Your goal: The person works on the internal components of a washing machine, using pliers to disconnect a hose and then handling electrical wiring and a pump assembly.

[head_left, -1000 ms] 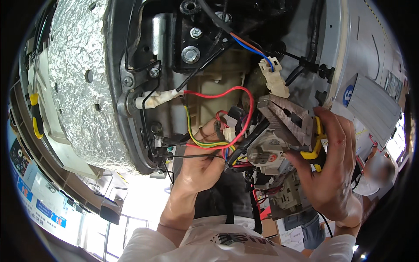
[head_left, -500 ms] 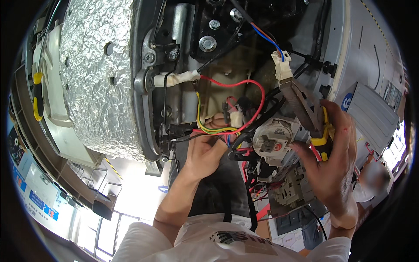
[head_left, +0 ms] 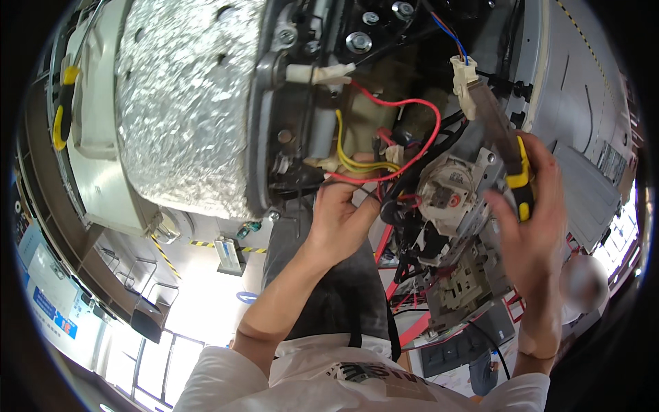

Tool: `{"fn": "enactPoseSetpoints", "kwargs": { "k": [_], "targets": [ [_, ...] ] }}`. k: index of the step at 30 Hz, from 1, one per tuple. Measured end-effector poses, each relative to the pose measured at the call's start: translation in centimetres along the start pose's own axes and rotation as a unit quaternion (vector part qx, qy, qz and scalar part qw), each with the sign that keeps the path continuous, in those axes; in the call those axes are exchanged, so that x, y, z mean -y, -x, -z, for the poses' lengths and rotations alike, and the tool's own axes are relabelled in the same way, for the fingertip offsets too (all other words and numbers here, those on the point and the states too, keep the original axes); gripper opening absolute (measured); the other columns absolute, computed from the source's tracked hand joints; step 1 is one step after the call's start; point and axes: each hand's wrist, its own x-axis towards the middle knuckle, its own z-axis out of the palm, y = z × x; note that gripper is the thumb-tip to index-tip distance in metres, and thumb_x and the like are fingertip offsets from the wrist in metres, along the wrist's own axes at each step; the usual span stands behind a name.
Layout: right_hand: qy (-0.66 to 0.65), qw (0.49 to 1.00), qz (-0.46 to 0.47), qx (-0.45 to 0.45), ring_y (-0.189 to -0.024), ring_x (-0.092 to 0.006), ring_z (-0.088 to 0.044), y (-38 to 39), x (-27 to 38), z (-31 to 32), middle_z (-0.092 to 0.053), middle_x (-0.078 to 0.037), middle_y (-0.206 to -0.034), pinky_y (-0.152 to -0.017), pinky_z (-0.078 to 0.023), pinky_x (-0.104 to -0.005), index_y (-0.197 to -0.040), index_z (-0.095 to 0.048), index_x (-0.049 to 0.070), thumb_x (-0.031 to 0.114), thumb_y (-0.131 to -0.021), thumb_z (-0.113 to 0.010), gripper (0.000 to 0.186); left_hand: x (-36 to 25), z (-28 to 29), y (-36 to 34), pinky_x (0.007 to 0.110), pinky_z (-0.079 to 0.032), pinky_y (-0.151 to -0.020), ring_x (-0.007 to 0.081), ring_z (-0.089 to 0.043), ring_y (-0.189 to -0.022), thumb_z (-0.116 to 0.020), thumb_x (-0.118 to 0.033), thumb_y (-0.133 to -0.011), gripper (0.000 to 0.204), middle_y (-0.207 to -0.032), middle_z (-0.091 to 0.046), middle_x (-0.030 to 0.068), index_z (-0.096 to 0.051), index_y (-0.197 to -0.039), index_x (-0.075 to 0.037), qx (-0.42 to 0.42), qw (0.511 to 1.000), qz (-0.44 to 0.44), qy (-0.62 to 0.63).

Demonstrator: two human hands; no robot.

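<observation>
My right hand point(head_left: 539, 223) is closed round the yellow-and-black handles of a pair of pliers point(head_left: 500, 123). Their dark jaws reach up to a white plug connector point(head_left: 465, 82) on blue, orange and dark wires, and appear to touch it. Further left, my left hand point(head_left: 343, 220) is bent in among a wire bundle, thumb and fingers drawn together; wires partly hide the fingertips, so what they pinch is unclear. Over that hand loop a red wire point(head_left: 438, 127) and yellow-green wires point(head_left: 340, 137). Between my hands sits a round grey-white part point(head_left: 446, 196) with a red dot.
A foil-wrapped drum point(head_left: 189, 117) fills the left side of the open machine. Another yellow-and-black handled tool point(head_left: 63, 110) hangs at far left. A grey panel point(head_left: 573, 55) borders the right side. Below the round part is a beige plastic housing point(head_left: 467, 285). Another person point(head_left: 583, 285) is at far right.
The whole view has shifted, so the machine appears further right and higher. The plier arms, spread before, now look closer together. My left hand stays among the wires.
</observation>
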Motion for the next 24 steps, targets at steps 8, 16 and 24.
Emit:
{"fn": "enactPoseSetpoints", "kwargs": {
  "k": [8, 16, 24],
  "targets": [
    [-0.150, 0.965, -0.207, -0.064, -0.111, -0.0295, -0.061, 8.3, 4.6, 7.0, -0.062, -0.020, -0.118, -0.096, -0.047, -0.0406, -0.139, -0.045, -0.002, 0.012, -0.078, -0.067, 0.066, 1.0, 0.9, -0.3, 0.034, -0.048, -0.078, 0.0292, -0.062, -0.088, -0.059, -0.003, -0.091, 0.011, -0.096, -0.064, 0.0167, -0.061, -0.102, 0.001, 0.050, 0.998, 0.021, -0.020],
    [-0.069, 0.950, -0.293, 0.089, -0.093, -0.0286, -0.065, 11.1, 10.5, 4.4, -0.066, -0.018, -0.104, -0.085, -0.049, -0.0376, -0.129, -0.051, -0.003, 0.022, -0.085, -0.066, 0.053, -0.2, 0.4, -1.5, 0.025, -0.043, -0.070, 0.0067, -0.052, -0.077, -0.058, -0.006, -0.092, 0.016, -0.088, -0.063, -0.0019, -0.065, -0.104, 0.002, 0.076, 0.982, 0.008, 0.172],
    [-0.253, 0.925, -0.266, 0.100, -0.087, -0.0375, -0.063, 12.6, 12.6, -4.0, -0.063, -0.022, -0.096, -0.077, -0.049, -0.0417, -0.127, -0.048, -0.003, 0.013, -0.090, -0.063, 0.043, -0.7, 0.6, -1.9, 0.022, -0.044, -0.076, 0.0068, -0.057, -0.085, -0.058, -0.011, -0.095, 0.019, -0.094, -0.066, 0.0032, -0.064, -0.106, 0.004, 0.094, 0.987, 0.011, 0.131]
  ]
}}
